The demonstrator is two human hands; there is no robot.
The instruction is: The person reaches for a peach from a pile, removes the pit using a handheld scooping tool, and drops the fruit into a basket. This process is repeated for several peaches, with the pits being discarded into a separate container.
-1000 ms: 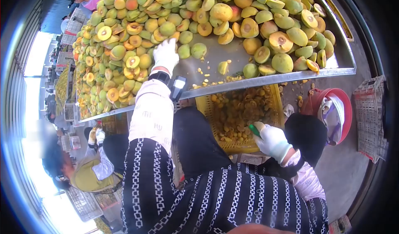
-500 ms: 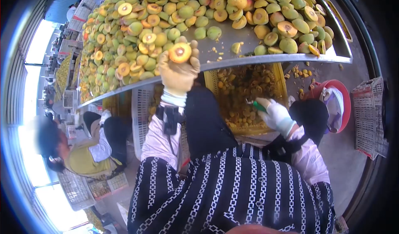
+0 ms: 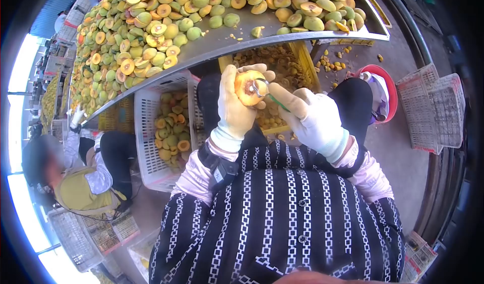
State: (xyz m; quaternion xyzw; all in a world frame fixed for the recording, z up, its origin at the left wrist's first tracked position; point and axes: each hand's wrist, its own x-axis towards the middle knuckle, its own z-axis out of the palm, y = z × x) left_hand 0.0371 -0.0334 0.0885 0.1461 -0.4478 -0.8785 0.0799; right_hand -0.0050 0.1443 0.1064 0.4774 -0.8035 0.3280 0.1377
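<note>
My left hand (image 3: 233, 105), in a tan-palmed work glove, holds a halved peach (image 3: 245, 91) with its cut, orange-brown face turned up. My right hand (image 3: 317, 122), gloved in white and tan, grips a green-handled pitting tool (image 3: 276, 101). The tool's curved metal end touches the centre of the peach half. Both hands are together above my lap, just below the edge of a metal table (image 3: 222, 52). Many halved peaches (image 3: 171, 32) are heaped on that table.
Under the table, a yellow crate (image 3: 302, 72) contains peach scraps. A white crate (image 3: 146, 148) with peach halves stands left. To the right are a red bucket (image 3: 390, 90) and stacked white crates (image 3: 423, 107). A co-worker (image 3: 85, 183) sits at the left.
My left hand has come down from the table edge with the peach half. My right hand has risen with the pitting tool to meet it. The view has shifted.
</note>
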